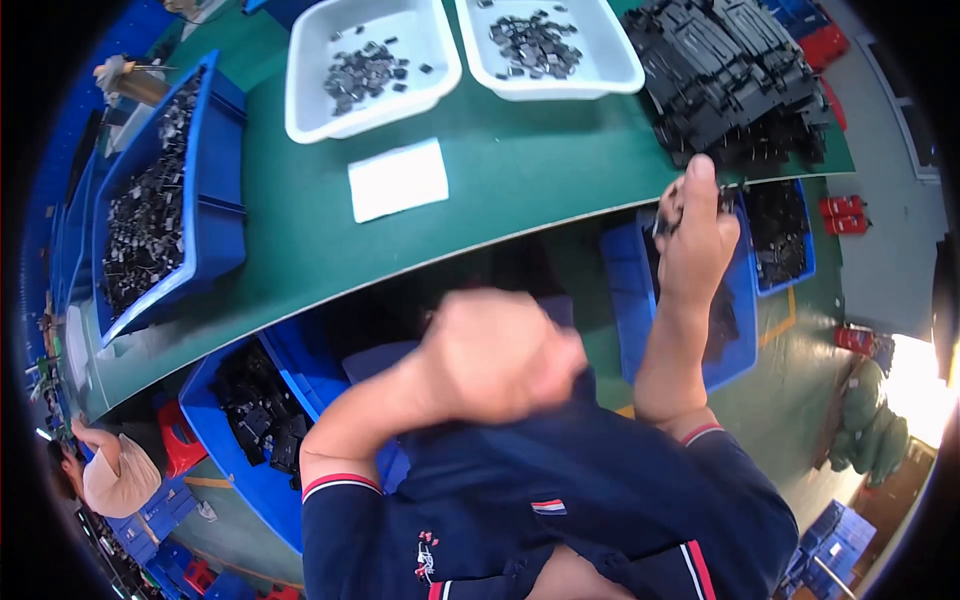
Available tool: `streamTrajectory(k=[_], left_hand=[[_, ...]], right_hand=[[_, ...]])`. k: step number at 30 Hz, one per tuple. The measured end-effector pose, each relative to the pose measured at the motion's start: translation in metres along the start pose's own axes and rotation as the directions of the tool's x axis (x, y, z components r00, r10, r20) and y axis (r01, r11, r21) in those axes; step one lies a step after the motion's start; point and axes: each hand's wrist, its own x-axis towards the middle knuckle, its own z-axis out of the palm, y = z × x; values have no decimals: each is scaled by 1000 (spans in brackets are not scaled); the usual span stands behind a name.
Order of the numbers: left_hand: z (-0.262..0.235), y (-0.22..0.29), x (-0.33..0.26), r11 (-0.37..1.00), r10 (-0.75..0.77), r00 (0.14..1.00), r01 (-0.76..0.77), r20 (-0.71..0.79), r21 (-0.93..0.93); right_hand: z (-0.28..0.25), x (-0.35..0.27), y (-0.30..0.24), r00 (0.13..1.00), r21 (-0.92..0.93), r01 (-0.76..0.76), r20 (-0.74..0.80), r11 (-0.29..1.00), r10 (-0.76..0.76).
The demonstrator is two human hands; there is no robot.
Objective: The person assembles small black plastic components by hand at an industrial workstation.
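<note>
Hovering short of the green table's [480,215] front edge, the left hand [505,355] is showing as a blurred, curled form; whether it is holding anything cannot be told. Below the table, toward its left, a blue bin [245,490] is holding black parts, while a second blue bin [628,300] is standing below its right portion. At the right part of the table's front edge, the right hand [695,240] is closing its fingers around a small dark piece [663,228], thumb pointing toward the table; the piece's long axis is remaining hidden by the fingers. Directly beyond this hand, a pile of black parts [725,80] is occupying the table's right end, so the right hand is lying much nearer to it than the left. Mid-table, a white sheet [400,180] is lying flat; at the table's left end, a blue crate [222,180] is containing small dark pieces. Farthest, two white tubs [300,100] are resting side by side toward the table's far side, each holding scattered dark pieces.
</note>
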Motion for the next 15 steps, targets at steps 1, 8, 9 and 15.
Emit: streamTrajectory(k=[1, 8, 9, 15], left_hand=[[-12, -15, 10, 988, -89, 991, 101, -104, 114], [-109, -150, 65, 545, -451, 844, 517, -289, 660], [-115, -164, 65, 493, -525, 803, 558, -284, 667], [-119, -190, 79, 279, -743, 633, 589, -218, 759]], right_hand=[[3, -7, -2, 1000, -8, 9, 15, 1000, -9], [-5, -14, 13, 918, 307, -382, 233, 872, 321], [-4, -13, 15, 915, 274, -388, 232, 880, 331], [-3, -7, 14, 925, 188, -361, 197, 913, 326]])
